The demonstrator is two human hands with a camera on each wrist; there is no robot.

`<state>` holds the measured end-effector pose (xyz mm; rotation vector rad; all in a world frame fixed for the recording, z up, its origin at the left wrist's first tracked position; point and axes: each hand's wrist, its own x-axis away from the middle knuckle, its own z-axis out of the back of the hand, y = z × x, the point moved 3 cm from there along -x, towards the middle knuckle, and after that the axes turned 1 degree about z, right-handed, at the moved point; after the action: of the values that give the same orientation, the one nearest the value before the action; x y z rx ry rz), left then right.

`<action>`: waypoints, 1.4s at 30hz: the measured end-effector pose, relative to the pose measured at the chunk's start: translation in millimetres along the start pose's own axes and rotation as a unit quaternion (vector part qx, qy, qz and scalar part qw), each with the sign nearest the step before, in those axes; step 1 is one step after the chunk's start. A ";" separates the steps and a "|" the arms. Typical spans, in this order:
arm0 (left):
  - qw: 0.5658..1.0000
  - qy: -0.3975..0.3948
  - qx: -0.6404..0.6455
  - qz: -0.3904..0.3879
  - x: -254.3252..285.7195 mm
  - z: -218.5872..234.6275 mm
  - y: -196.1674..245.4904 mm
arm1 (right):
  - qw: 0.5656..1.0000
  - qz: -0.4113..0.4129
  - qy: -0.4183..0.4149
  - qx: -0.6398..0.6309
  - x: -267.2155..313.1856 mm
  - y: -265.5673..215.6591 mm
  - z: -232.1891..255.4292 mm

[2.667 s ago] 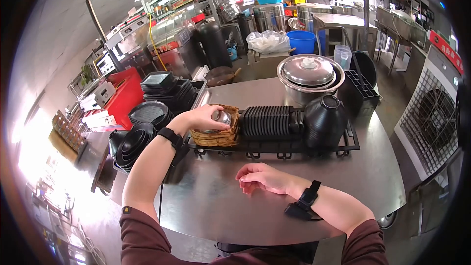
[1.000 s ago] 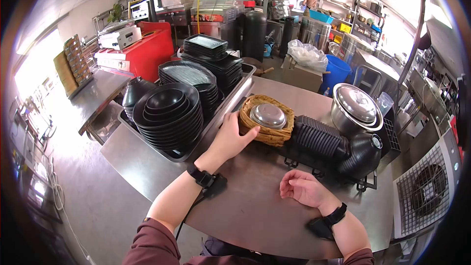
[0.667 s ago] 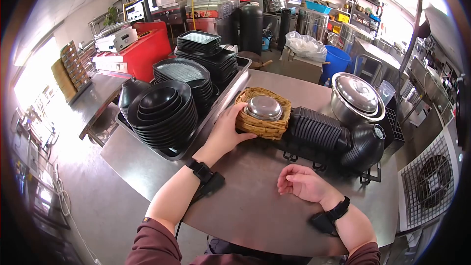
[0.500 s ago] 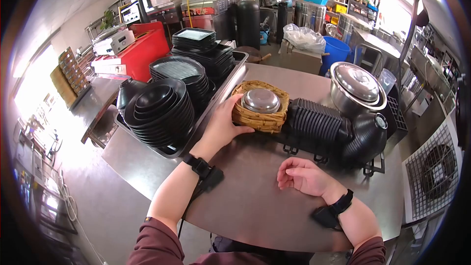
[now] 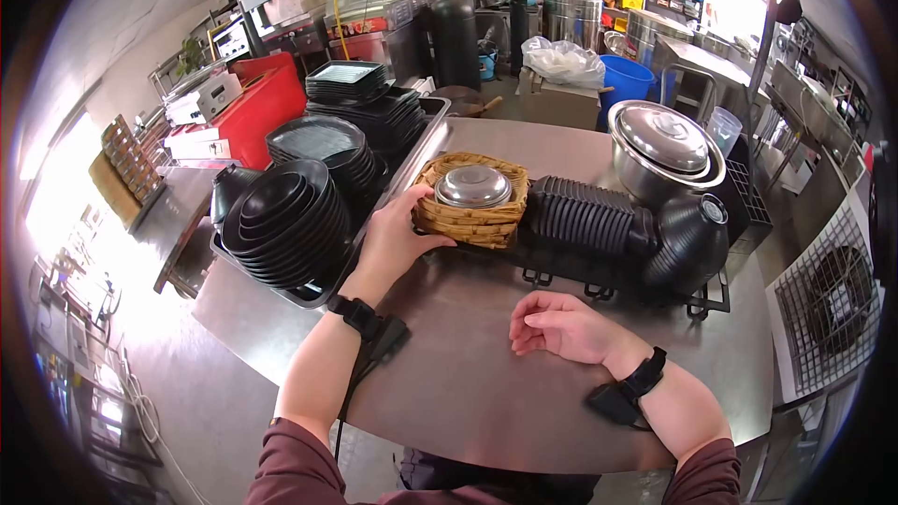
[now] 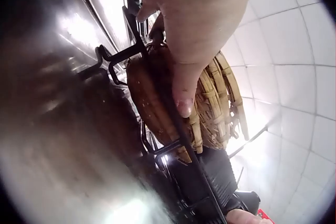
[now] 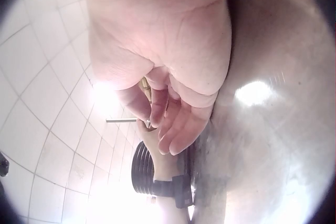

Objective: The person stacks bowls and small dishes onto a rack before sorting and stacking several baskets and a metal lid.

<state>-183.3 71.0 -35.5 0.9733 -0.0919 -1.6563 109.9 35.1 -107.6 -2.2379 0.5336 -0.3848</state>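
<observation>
A wicker basket (image 5: 468,224) sits at the left end of a black wire rack (image 5: 599,292), with upside-down shiny metal bowls (image 5: 474,184) inside it. My left hand (image 5: 388,238) grips the basket's left side, thumb along the near wall and fingers toward the far side. In the left wrist view the thumb (image 6: 185,95) lies against the basket weave (image 6: 214,111). Beside the basket, a row of black ribbed dishes (image 5: 582,215) and a stack of black bowls (image 5: 687,243) fill the rack. My right hand (image 5: 566,329) rests loosely curled over the steel table, holding nothing.
On the left, a metal tray (image 5: 313,296) carries stacked black bowls (image 5: 281,215) and black plates (image 5: 318,138). A lidded steel pot (image 5: 664,145) stands at the back right, beside a black crate (image 5: 748,196). A fan unit (image 5: 828,309) stands past the table's right edge.
My left hand has left the metal bowls in the basket and moved to the basket's left side. The head view has turned left, then partly back. The right hand stays loosely curled.
</observation>
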 end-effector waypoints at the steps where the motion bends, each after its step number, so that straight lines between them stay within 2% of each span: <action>1: 1.000 0.009 -0.011 0.003 -0.1 0.5 -0.5 | 1.000 0.000 -0.001 0.000 -0.1 -0.5 -0.4; 6: 0.999 0.036 -0.004 0.013 -0.6 3.3 -4.5 | 1.000 0.000 -0.004 0.001 0.5 -0.3 -1.1; 9: 0.999 0.030 -0.008 -0.019 0.4 10.3 -2.4 | 1.000 -0.003 0.003 0.001 0.3 0.8 -1.8; 11: 0.997 -0.020 -0.066 -0.045 0.7 13.7 5.9 | 1.000 -0.004 0.003 0.008 0.8 0.3 -1.8; 14: 0.997 -0.036 -0.052 -0.047 -1.8 13.8 6.0 | 1.000 -0.002 0.004 0.011 1.4 0.2 -1.7; 15: 0.997 -0.034 -0.051 -0.048 0.5 12.2 6.9 | 1.000 -0.001 0.003 0.012 1.2 0.3 -1.8; 17: 0.989 0.035 -0.113 -0.086 5.8 9.5 10.5 | 1.000 0.001 0.003 0.009 0.9 0.6 -2.0; 18: 0.989 0.036 -0.114 -0.088 3.9 8.4 7.3 | 1.000 0.003 0.002 0.010 0.9 0.3 -2.0; 21: 0.994 0.000 -0.050 -0.093 0.4 6.9 1.0 | 1.000 0.003 -0.001 0.007 0.6 1.1 -2.3; 23: 0.997 -0.025 -0.034 -0.057 -0.6 7.0 -0.1 | 1.000 0.001 0.006 0.008 0.7 0.8 -2.4; 30: 0.997 0.005 -0.031 -0.063 0.9 10.7 -1.1 | 1.000 0.002 0.008 0.012 2.7 0.2 -2.7; 32: 0.997 0.008 -0.011 -0.082 -0.4 18.9 4.6 | 1.000 0.004 0.004 0.012 3.5 0.1 -2.7; 36: 0.997 -0.026 0.040 -0.055 -1.9 33.1 3.0 | 1.000 0.011 0.001 0.009 4.1 -0.5 -4.9; 39: 0.992 -0.028 0.102 -0.062 -3.2 34.1 -6.8 | 1.000 0.015 -0.007 0.015 3.1 -1.2 -5.8; 42: 0.989 -0.032 0.132 -0.057 -1.7 44.1 1.5 | 1.000 0.012 0.007 0.019 3.8 -0.7 -6.5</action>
<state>-210.0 53.4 -5.1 1.1412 -0.3096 -1.8115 110.6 29.6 -102.5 -2.1914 0.5561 -0.3948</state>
